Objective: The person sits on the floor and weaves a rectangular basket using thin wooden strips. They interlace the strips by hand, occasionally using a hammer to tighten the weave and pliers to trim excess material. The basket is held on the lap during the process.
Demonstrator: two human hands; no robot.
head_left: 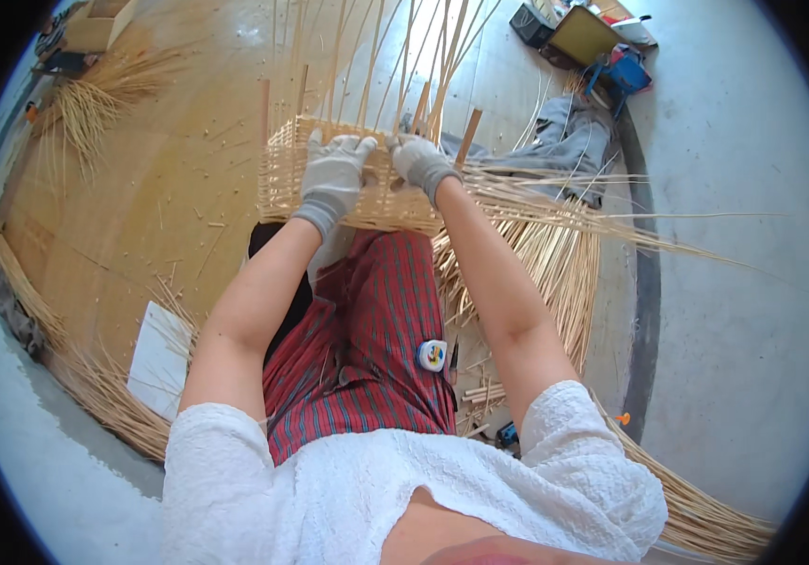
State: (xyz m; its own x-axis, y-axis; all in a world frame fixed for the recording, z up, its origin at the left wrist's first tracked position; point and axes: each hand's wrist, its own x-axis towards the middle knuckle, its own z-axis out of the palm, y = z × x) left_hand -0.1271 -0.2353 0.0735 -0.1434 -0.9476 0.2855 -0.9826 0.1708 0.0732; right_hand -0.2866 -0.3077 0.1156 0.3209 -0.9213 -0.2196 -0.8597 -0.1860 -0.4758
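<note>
A partly woven wicker basket (278, 184) rests against my knees, pale in colour, with long upright canes (367, 66) rising from its far edge. My left hand (336, 169), in a white glove with a grey cuff, is closed over the basket's upper edge. Just to its right, my right hand (420, 162), gloved the same way, is also closed at that edge, fingers bent around the weave. What lies under the fingertips is hidden. Flat wooden stakes (468, 135) stand up at the corners, and loose weaving strands (564, 212) trail off to the right.
Bundles of cane lie right (555, 273), far left (84, 113) and lower left (103, 395). A round tape measure (432, 355) sits on my red plaid lap. Grey cloth (569, 132) and a blue object (625, 72) lie far right; a white sheet (160, 358) lies left. Scraps dot the board (122, 245).
</note>
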